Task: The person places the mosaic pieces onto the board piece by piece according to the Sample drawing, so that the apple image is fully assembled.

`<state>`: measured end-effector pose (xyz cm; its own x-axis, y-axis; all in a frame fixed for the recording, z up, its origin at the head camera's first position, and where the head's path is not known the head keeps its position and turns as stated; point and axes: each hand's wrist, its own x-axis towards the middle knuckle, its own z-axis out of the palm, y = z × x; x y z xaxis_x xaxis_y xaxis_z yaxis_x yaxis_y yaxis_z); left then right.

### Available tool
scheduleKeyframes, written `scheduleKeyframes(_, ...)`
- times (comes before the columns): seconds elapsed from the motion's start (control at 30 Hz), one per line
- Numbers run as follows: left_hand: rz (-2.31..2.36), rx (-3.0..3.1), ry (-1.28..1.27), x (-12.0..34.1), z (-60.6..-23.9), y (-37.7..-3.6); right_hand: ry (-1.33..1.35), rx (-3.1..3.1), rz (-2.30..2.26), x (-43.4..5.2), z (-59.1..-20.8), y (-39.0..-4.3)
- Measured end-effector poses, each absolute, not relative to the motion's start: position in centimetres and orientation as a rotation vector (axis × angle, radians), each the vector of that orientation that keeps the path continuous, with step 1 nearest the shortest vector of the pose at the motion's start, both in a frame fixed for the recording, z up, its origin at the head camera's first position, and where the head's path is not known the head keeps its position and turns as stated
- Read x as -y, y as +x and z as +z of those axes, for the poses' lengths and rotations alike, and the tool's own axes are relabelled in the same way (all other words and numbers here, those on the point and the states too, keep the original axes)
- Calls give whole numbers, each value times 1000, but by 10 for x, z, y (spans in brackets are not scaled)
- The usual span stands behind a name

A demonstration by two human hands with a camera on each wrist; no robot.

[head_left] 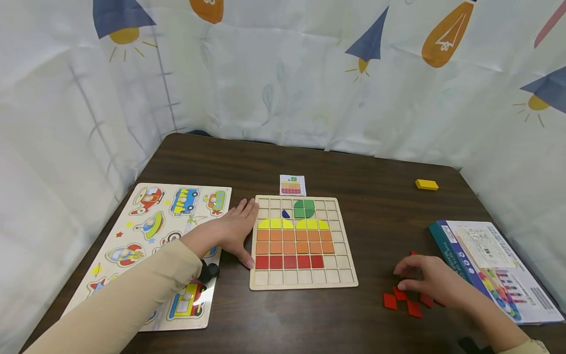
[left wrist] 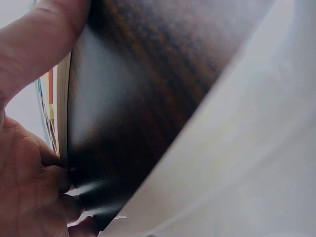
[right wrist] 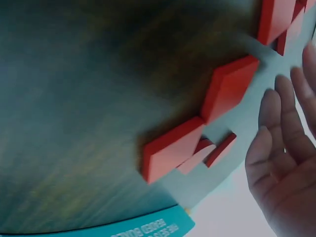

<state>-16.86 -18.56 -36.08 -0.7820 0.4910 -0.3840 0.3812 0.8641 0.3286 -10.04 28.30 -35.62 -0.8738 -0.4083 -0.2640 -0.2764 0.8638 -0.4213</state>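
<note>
A wooden grid board (head_left: 305,279) lies mid-table, filled with rows of red, orange and yellow pieces, a green shape (head_left: 303,209) and a small blue piece (head_left: 285,214). Against its left edge rests my left hand (head_left: 234,230), fingers extended and thumb spread; the left wrist view shows that thumb and palm close to the board's edge. On the right, my right hand (head_left: 435,280) hovers over loose red square tiles (head_left: 414,309), with thumb and fingers apart. Nothing shows between those fingers in the right wrist view, where several red tiles (right wrist: 229,89) lie beside the hand.
A printed card (head_left: 292,185) with a coloured pattern lies just behind the board. To the left is a vehicle puzzle board (head_left: 163,275), partly under my left forearm. A teal and white box (head_left: 499,270) stands at right, and a yellow block (head_left: 426,185) lies at the back right.
</note>
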Motion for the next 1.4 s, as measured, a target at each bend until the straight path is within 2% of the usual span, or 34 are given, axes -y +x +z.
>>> scheduleKeyframes(0.27, 312, -2571, 637, 185, -360, -169, -611, -2627, -540, -286, -363, -94)
scheduleKeyframes(0.6, 315, -2574, 636, 184, -362, -169, -496, -2730, -470, -278, -362, -95)
scheduleKeyframes(0.77, 320, -2573, 633, 184, -362, -169, -537, -2762, -544, -270, -357, -97)
scheduleKeyframes(1.03, 325, -2568, 629, 186, -363, -168, -634, -2812, -674, -220, -345, -112)
scheduleKeyframes(1.4, 337, -2579, 641, 186, -363, -167, -811, -2677, -735, -155, -352, -128)
